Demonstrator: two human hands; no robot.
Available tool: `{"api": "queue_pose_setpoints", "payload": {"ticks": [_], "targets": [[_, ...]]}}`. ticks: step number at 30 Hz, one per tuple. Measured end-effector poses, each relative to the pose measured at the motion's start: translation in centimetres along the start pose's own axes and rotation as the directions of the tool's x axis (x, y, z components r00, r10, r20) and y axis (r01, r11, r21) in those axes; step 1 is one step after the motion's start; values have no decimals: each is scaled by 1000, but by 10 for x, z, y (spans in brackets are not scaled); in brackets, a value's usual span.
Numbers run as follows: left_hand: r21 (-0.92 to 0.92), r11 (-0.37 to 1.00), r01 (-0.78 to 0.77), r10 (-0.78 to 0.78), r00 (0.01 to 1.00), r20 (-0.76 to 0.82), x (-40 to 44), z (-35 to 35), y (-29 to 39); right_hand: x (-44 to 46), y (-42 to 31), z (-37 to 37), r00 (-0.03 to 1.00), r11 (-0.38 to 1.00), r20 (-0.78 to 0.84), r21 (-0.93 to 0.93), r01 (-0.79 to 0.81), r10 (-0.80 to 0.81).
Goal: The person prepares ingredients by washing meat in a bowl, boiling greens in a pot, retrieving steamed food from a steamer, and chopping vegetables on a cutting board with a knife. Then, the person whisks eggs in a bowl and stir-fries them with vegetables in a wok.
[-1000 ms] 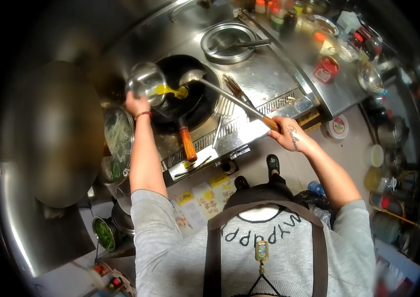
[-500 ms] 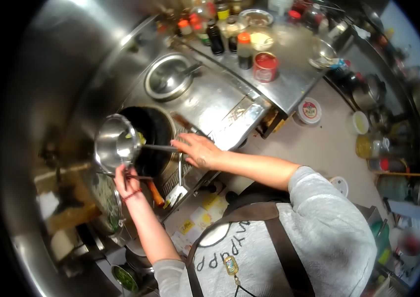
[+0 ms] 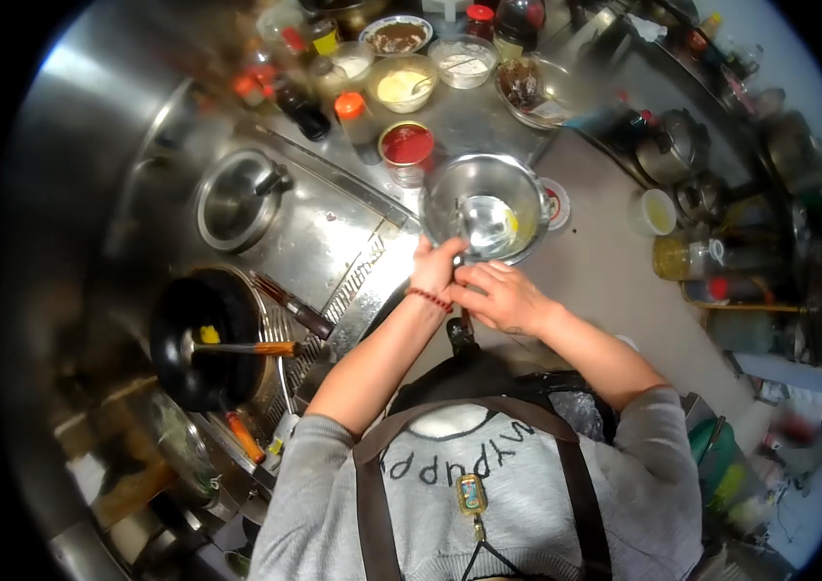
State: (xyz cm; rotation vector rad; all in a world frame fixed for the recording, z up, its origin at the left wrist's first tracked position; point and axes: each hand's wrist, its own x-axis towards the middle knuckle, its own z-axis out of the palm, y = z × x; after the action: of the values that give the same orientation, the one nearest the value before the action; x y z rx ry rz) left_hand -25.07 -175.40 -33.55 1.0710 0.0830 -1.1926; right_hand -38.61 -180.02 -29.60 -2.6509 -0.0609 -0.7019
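Note:
A shiny metal bowl (image 3: 445, 189) is held out in front of my body, with a little yellow food on its inner side. My left hand (image 3: 437, 263) grips its near edge, thumb toward the inside. Close against it, my right hand (image 3: 498, 293) is bent at the same near edge, its fingers pressed together; the exact hold is partly hidden. To the left, a black wok (image 3: 173, 315) sits on the stove with a bit of yellow food (image 3: 208, 334) inside. A wooden-handled utensil (image 3: 270, 350) rests across the wok, apart from both hands.
Beyond the bowl, a red-topped can (image 3: 407, 145), an orange-capped bottle (image 3: 354, 116) and several bowls of ingredients, one with yellow contents (image 3: 404, 85), crowd the steel counter. A round metal pan (image 3: 236, 208) is set in the stove top. Pots and jars line the right side.
The metal bowl has moved from over the wok to the right, in front of me. My right hand has let go of the utensil, now lying in the wok, and joined my left hand.

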Motion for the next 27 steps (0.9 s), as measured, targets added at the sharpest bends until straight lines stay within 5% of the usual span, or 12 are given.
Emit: {"api": "queue_pose_setpoints", "payload": {"ticks": [7, 11, 19, 23, 25, 27], "targets": [[-145, 986, 83, -76, 996, 56, 76, 46, -41, -38, 73, -3, 975, 993, -224, -121, -9, -18], [-228, 973, 34, -40, 999, -20, 100, 56, -32, -49, 106, 9, 889, 942, -413, -173, -288, 196], [-301, 946, -117, 105, 993, -54, 150, 54, -17, -14, 132, 21, 785, 918, -504, 40, -395, 360], [-281, 958, -53, 39, 998, -53, 151, 38, -11, -28, 151, 31, 607, 858, -607, 369, -357, 513], [-295, 955, -13, 2, 999, -38, 178, 26, -29, -17, 155, 33, 648, 840, -535, 353, -412, 542], [-241, 969, -48, 24, 995, -100, 158, 20, -20, -4, 171, 43, 802, 938, -499, 67, -341, 327]]}}
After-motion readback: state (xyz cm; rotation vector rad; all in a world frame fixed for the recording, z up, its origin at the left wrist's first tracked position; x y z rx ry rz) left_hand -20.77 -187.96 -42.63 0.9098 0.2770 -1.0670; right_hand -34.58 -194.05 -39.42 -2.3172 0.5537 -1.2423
